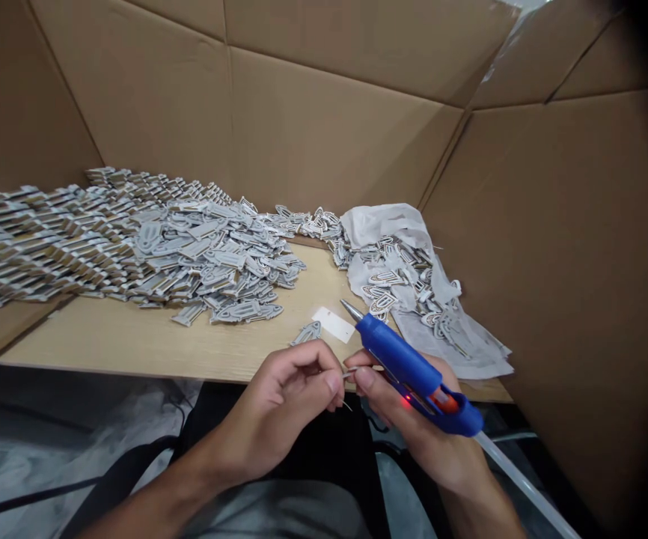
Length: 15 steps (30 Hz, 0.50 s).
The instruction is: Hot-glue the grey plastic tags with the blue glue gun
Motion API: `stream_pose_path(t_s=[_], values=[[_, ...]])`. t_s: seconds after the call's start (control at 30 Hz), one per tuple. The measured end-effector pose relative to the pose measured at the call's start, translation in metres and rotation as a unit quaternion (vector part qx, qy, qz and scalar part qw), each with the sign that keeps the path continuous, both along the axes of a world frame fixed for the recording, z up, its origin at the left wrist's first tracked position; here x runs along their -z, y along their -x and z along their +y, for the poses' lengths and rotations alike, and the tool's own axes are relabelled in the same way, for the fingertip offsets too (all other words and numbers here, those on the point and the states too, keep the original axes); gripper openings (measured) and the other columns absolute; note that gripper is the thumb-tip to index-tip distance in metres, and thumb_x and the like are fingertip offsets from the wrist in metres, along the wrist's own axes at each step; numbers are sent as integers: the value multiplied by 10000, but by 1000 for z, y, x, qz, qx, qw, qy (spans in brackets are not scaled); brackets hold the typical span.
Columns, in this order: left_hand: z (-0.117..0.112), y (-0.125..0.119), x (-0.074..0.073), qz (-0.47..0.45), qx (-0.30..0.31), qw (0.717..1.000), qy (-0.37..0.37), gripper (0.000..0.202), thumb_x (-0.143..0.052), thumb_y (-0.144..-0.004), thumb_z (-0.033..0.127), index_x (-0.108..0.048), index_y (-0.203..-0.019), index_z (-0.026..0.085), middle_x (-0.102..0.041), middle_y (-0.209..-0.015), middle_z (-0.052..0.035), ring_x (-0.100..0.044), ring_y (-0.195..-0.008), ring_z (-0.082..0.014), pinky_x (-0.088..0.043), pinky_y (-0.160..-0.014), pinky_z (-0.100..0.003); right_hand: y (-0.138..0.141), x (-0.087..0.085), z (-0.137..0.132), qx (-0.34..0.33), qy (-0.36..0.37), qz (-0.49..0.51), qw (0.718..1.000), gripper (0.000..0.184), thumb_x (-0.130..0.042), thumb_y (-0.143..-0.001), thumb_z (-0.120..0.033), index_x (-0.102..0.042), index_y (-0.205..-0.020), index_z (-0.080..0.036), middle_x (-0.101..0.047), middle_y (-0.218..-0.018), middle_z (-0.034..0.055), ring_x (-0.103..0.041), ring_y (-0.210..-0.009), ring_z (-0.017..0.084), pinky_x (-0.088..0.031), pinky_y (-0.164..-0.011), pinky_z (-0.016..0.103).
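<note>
Blue glue gun (398, 353) fisted in the right hand (414, 427) could burn the left hand (279, 408), pinching a thin pin (349, 371), if its nozzle (351, 309) strays

Inventory, by kind:

- Hands: two, one left hand (282, 412) and one right hand (408, 427).
- Hot glue guns: one (408, 367), in the right hand.
- Glue sticks: one (526, 479), behind the right hand.
- Metal pins: one (349, 371), at the left hand's fingertips (332, 383).
- Loose grey cut-out pieces: one (305, 333), ahead of the left hand.
- White paper tags: one (334, 324), ahead of the hands.
- Crumpled white sheets: one (383, 228), beyond the right hand.
- Heaps of grey cut-out pieces: one (217, 262), beyond the left hand, too many to count.
</note>
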<state>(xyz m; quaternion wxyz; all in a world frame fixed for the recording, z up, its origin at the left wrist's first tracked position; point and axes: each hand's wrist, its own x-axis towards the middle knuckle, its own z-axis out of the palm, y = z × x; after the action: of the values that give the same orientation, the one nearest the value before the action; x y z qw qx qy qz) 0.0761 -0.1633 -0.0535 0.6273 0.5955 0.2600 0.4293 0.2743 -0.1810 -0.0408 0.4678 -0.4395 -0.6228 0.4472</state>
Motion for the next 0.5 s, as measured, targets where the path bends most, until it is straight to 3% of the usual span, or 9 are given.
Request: stream_pose_path(t_s=[0.1,0.27,0.5], values=[[0,1,-1,-1,4,1000,-1,322,-598,-1004,410,-590,-813,150,-565,-785,-24,-487,-744,-120,-379,-705,-255,-1,2,0,-1,-16,-15,1000,181,-772,-915,-383,-769,-937,-204,-673,-783,33,-568,-678,157,-449,-603,281],[-1,3,-1,7,2,1000,5,346,-603,-994,441,-557,-800,158,-537,-778,-24,-488,-762,-133,-359,-706,-272,-1,1,-1,-17,5,-15,1000,214,-770,-911,-400,-713,-876,-196,-578,-672,-12,-468,-588,115,-385,-547,256],[-2,2,4,-6,12,1000,16,348,-628,-977,454,-541,-809,163,-526,-780,-21,-485,-779,-136,-353,-722,-276,2,5,0,-8,-15,-19,1000,169,-777,-911,-368,-719,-911,-209,-631,-763,0,-536,-669,128,-429,-602,249]])
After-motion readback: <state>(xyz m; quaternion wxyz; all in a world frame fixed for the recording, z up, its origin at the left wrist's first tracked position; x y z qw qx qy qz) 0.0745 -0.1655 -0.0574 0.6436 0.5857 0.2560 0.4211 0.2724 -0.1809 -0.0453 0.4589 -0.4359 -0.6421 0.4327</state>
